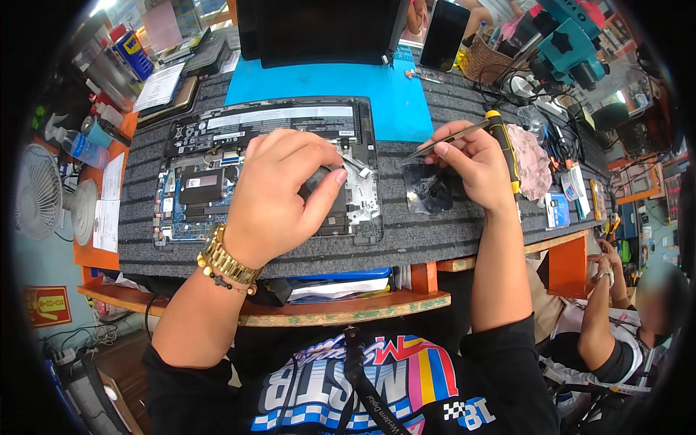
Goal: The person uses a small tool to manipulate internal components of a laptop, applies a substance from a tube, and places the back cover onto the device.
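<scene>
An opened laptop base [272, 105] lies on the grey ribbed mat, with its black battery [254, 130] along the far side and a blue circuit board [171, 210] at the left. My left hand [279, 188] is over its middle, thumb and index fingertips brought close together; whatever is between them is too small to make out. Beside those fingertips runs a short flat cable with a white connector [365, 173]. My right hand [467, 163] grips metal tweezers [458, 135], tips pointing left, above a small dark plastic bag [428, 194].
A yellow-and-black screwdriver [505, 152] and a crumpled pink cloth [530, 161] lie right of my right hand. Behind the laptop are a blue mat [326, 81] and a dark screen [322, 29]. A fan [42, 192] stands left; another person [605, 326] sits at the right.
</scene>
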Available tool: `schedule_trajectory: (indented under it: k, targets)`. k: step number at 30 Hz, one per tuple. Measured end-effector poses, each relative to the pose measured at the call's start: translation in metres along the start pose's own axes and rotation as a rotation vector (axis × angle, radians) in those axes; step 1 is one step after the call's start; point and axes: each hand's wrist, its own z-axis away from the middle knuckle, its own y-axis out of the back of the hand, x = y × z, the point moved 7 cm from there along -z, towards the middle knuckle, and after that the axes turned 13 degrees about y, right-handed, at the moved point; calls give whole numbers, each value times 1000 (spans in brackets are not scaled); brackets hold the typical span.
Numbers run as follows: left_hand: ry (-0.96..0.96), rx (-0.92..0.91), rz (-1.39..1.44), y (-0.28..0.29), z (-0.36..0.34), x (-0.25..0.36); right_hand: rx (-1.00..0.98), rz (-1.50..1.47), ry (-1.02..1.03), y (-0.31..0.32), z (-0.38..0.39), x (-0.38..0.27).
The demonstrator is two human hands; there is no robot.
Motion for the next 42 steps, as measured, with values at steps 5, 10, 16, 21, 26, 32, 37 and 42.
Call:
schedule_trajectory:
  k: [5,10,16,21,26,32,37,42]
  targets:
    - [1,2,4,0,1,-7,15,-44,31,0,-3,7]
    - [10,-16,-12,-3,-1,-7,-6,-12,33,-3,-1,6]
    - [7,22,15,-6,-1,-7,-32,3,18,-5,-1,9]
    - [18,27,20,-6,0,-8,-31,-34,45,-9,-2,7]
    - [-12,-9,-11,-16,0,-1,-22,-55,76,-13,-1,0]
    - [-4,-41,-41,-22,-1,11,15,4,113,-9,1,1]
    - [23,11,-28,-20,-2,0,-38,13,56,-7,0,6]
    - [29,2,-32,-21,-2,-1,-49,28,39,-12,0,4]
